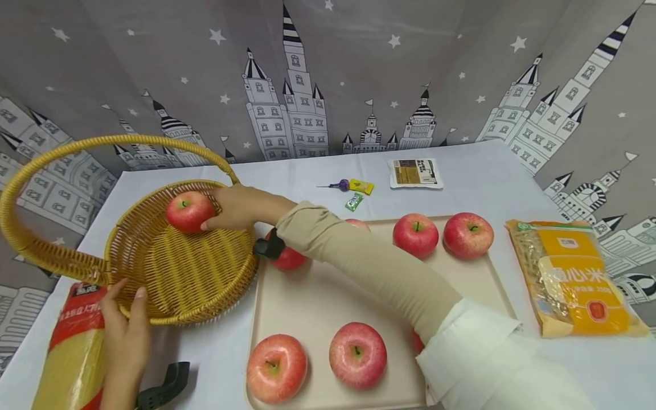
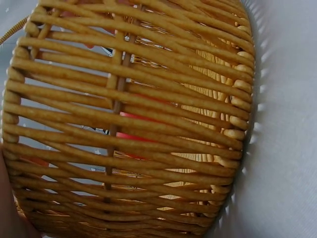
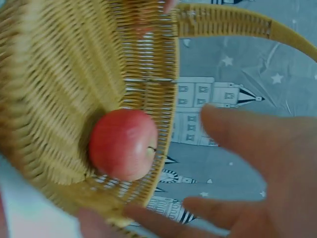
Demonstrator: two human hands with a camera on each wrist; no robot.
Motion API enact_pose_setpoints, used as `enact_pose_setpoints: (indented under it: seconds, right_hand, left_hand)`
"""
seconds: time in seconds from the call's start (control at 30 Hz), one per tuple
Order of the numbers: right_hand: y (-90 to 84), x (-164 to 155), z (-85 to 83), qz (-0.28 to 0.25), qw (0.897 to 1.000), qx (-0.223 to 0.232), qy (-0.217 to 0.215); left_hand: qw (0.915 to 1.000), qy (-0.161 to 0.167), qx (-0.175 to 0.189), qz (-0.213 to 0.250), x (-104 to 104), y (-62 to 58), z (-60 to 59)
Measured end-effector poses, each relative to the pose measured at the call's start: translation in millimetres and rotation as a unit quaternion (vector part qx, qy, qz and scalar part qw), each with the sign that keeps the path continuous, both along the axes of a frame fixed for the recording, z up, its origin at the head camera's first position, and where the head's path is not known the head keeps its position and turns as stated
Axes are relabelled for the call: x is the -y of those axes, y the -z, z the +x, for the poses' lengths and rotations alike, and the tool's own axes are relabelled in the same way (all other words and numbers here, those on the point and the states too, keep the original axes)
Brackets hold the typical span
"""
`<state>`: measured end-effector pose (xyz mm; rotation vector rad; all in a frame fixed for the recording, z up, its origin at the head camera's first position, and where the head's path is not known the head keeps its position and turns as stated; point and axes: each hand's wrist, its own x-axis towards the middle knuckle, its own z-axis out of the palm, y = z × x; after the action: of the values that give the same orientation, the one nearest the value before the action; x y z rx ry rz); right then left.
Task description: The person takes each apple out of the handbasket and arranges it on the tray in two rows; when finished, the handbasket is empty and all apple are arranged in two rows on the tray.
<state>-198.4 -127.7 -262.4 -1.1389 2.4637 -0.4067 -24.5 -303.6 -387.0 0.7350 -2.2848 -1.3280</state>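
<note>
A red apple (image 1: pixel 190 212) lies inside the yellow wicker basket (image 1: pixel 180 279), against the far wall. My right hand (image 1: pixel 243 206) is over the basket's right rim beside that apple. In the right wrist view its fingers are spread, with a gap between them and the apple (image 3: pixel 124 144). My left hand (image 1: pixel 125 327) grips the basket's near-left rim by the handle base, thumb and a finger showing at the edge. The left wrist view is mostly the woven wall of the basket (image 2: pixel 148 109), red showing through its gaps.
A beige tray (image 1: pixel 307 296) with several apples (image 1: pixel 357 355) stands right of the basket, partly under my right arm. A pasta bag (image 1: pixel 77 347) lies at left, a yellow-orange food bag (image 1: pixel 576 279) at right. Behind are small candies (image 1: pixel 361 186) and a white packet (image 1: pixel 415 173).
</note>
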Motion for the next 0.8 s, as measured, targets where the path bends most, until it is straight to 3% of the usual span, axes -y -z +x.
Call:
enact_pose_setpoints:
  seconds: [0.17, 0.37, 0.5, 0.57, 0.7, 0.8]
  right_hand:
    - [-3.9, 18.6, 4.7, -0.001, 0.998, 0.037, 0.044]
    - [5.2, 36.6, 0.3, -0.041, 0.997, 0.044, 0.038]
    - [13.2, 51.2, -5.2, -0.058, 0.991, 0.085, 0.090]
    - [18.1, 58.9, -7.2, -0.082, 0.979, 0.113, 0.146]
    - [33.0, 72.0, -9.5, -0.178, 0.936, 0.170, 0.253]
    - [47.6, 78.8, -10.8, -0.254, 0.904, 0.200, 0.281]
  left_hand:
    - [1.0000, 0.000, 0.005, 0.002, 1.7, -1.9, 1.7]
    - [0.9994, 0.006, 0.034, 0.004, 3.0, -5.1, 2.6]
    - [0.9995, 0.009, 0.030, 0.000, 5.1, -6.5, 6.1]
    - [0.9995, 0.013, 0.029, 0.001, 5.4, -7.4, 7.9]
    - [0.9989, 0.031, 0.036, 0.000, 5.5, -9.8, 8.2]
    - [0.9985, 0.041, 0.036, -0.002, 6.8, -11.0, 8.1]
